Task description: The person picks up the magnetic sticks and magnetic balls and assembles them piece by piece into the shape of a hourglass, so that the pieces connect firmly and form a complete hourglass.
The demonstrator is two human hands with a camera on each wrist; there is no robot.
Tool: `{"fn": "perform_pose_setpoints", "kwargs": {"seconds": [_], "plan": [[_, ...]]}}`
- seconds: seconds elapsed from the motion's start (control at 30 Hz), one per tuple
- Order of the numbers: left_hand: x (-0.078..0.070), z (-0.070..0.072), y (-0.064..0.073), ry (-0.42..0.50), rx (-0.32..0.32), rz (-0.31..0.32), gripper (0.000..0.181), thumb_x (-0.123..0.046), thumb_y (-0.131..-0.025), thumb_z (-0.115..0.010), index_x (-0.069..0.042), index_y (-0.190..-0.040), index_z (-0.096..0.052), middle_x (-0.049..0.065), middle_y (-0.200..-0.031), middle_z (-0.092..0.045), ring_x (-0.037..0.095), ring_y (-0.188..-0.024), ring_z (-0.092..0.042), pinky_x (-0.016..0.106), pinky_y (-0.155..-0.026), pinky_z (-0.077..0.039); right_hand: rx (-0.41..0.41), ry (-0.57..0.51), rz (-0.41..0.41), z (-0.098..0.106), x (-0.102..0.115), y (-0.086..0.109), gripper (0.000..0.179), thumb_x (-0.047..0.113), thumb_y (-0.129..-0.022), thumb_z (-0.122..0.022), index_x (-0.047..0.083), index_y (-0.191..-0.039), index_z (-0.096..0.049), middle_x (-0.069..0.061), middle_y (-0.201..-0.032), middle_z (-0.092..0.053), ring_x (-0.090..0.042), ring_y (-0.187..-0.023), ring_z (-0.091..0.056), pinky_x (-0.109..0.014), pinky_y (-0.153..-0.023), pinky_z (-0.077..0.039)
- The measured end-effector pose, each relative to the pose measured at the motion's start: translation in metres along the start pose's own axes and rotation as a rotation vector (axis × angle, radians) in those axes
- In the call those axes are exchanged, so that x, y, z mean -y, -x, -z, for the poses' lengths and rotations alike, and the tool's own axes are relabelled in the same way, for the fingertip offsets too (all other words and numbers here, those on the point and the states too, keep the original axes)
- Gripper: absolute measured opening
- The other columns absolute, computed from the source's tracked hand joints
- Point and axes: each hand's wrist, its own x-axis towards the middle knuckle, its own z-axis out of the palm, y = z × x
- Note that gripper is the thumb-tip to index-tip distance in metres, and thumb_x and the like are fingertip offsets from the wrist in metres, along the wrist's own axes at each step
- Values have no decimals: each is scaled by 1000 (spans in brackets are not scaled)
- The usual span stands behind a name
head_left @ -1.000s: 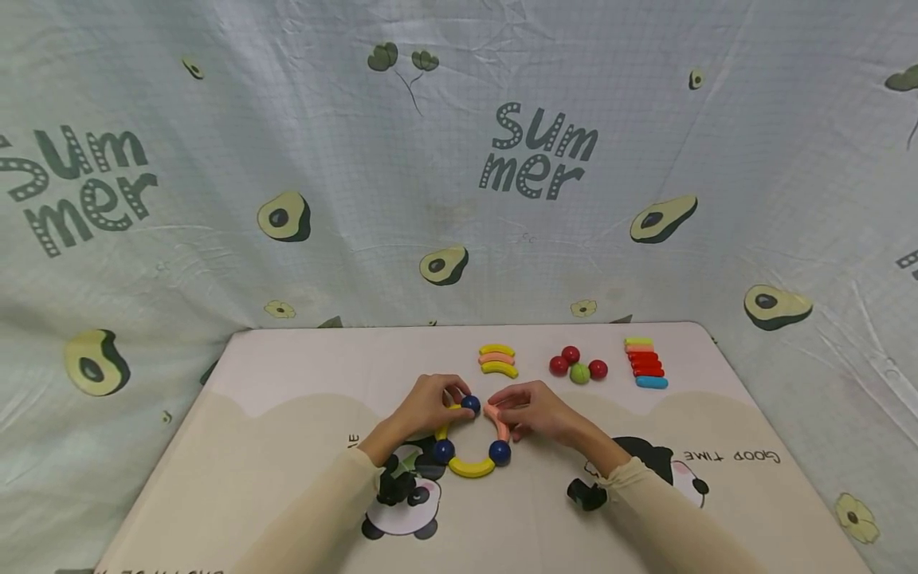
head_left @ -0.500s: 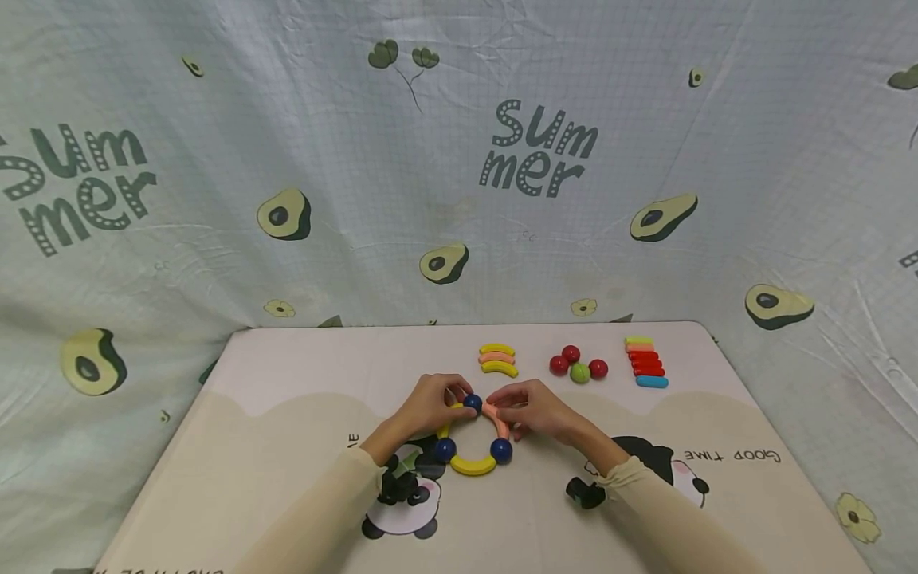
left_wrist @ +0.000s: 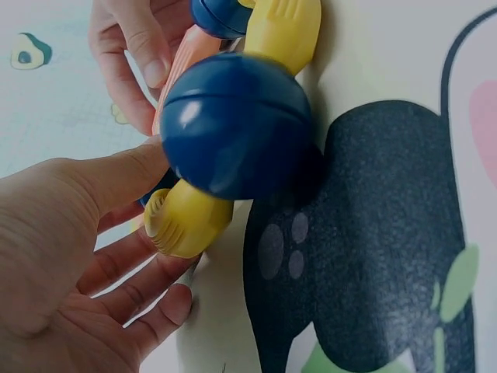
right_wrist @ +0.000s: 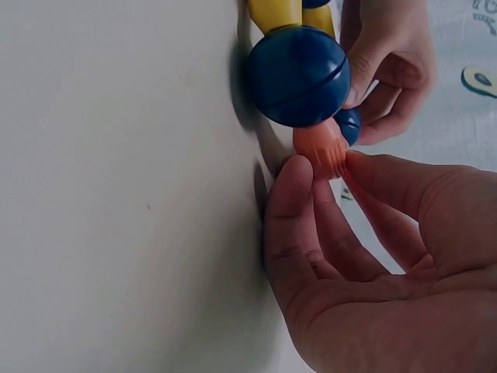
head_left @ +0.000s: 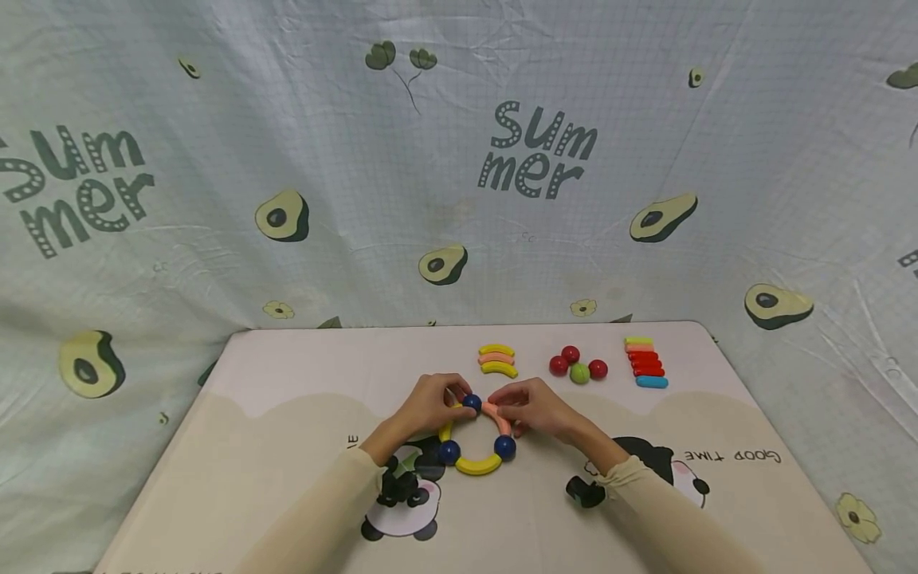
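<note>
On the table lies a ring of glossy blue balls and curved rods. My left hand (head_left: pixel 430 402) grips the top blue ball (head_left: pixel 472 402) and the end of the left yellow curved rod (left_wrist: pixel 190 217). The pink curved rod (right_wrist: pixel 318 148) is pinched between thumb and fingers of my right hand (head_left: pixel 534 406); its upper end appears to touch the top ball. Below, the lower left blue ball (head_left: pixel 449 453) and lower right blue ball (head_left: pixel 505 448) are joined by the bottom yellow curved rod (head_left: pixel 478 465). Fingers partly cover both side rods.
Behind the hands lie yellow and pink curved rods (head_left: pixel 498 367), a cluster of red balls (head_left: pixel 559 366) with a green ball (head_left: pixel 580 373), and a row of short straight rods (head_left: pixel 648 371). A patterned cloth (head_left: pixel 459 159) hangs at the table's back edge.
The gap between the pink rod's upper end and the top blue ball has closed. The lower part of the ring has shifted slightly right; both hands stay nearly in place.
</note>
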Motion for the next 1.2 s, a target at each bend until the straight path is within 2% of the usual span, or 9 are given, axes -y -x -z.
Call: {"fn": "perform_pose_setpoints", "kwargs": {"seconds": [0.27,0.63,0.73,0.97,1.2], "plan": [[3,0,0,6,-21,-29,25,-22,-87,-85,-9,-103,-72,1,-90,-69,12,-75,-56,23,-67,-49,-7,9,-5,1,2,-3,26,8,-101,-65,3,-126,-71,-10,-112,-72,-20,-70,-64,-29,-66,-57],[3,1,0,33,-27,-26,26,-21,-86,-86,-7,-102,-71,5,-89,-69,13,-72,-55,22,-64,-48,-20,46,21,3,0,-7,25,4,-100,-64,0,-123,-71,-13,-111,-71,-20,-66,-62,-28,-63,-56],[4,1,-1,31,-20,-39,28,-20,-86,-85,-6,-106,-71,5,-91,-70,13,-71,-56,22,-64,-48,-29,56,30,2,0,-6,25,6,-100,-65,1,-124,-71,-13,-113,-71,-21,-70,-63,-30,-65,-57],[3,4,-3,18,40,-77,32,-18,-90,-81,-6,-118,-73,8,-105,-74,13,-70,-56,23,-66,-49,5,147,83,2,-1,7,35,15,-98,-72,7,-131,-66,-11,-121,-69,-20,-93,-68,-32,-78,-59],[2,8,-3,17,63,-86,29,-14,-92,-79,-6,-119,-74,9,-110,-74,15,-74,-59,23,-68,-50,69,252,127,4,-4,25,42,23,-91,-81,13,-128,-64,-3,-115,-65,-19,-95,-63,-27,-82,-53]]}}
